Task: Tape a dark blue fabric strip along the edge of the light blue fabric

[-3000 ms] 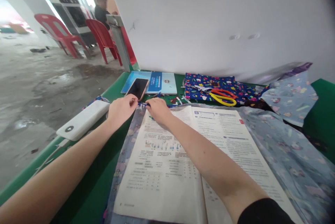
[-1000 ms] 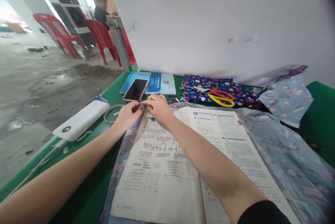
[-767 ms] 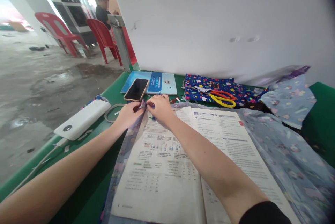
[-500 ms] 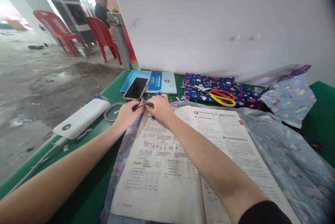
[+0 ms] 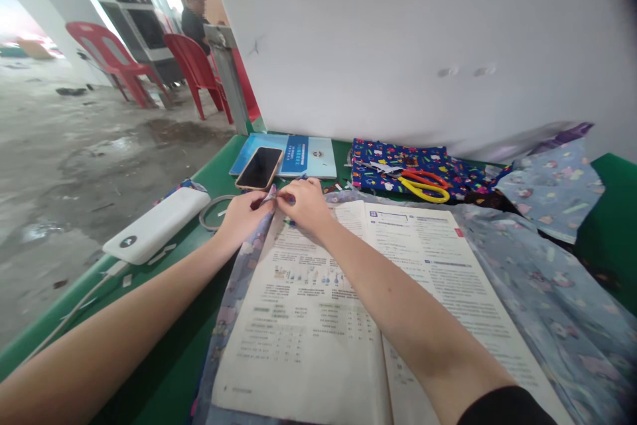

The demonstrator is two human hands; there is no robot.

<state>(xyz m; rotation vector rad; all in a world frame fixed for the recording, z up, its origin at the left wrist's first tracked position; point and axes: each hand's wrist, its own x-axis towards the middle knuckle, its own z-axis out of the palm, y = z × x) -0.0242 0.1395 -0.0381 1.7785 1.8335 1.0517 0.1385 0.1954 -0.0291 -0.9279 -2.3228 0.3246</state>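
An open book (image 5: 348, 305) lies on pale blue printed fabric (image 5: 537, 279) spread over the green table (image 5: 164, 372). My left hand (image 5: 242, 216) and my right hand (image 5: 302, 206) meet at the book's far left corner. Both are closed, pinching the corner of the fabric (image 5: 269, 197) between their fingertips. The right hand rests on the page's top edge.
A phone (image 5: 259, 168) lies on a blue booklet (image 5: 303, 156). A white power bank (image 5: 156, 225) and a grey ring (image 5: 213, 211) sit at left. Yellow-and-orange scissors (image 5: 423, 185) rest on dark blue printed fabric (image 5: 398, 163). A white board stands behind. A person sits far back by red chairs (image 5: 196, 70).
Since three seconds ago both hands shifted slightly left and lifted the fabric corner; the grey ring has come into view. Over the last second they have barely moved.
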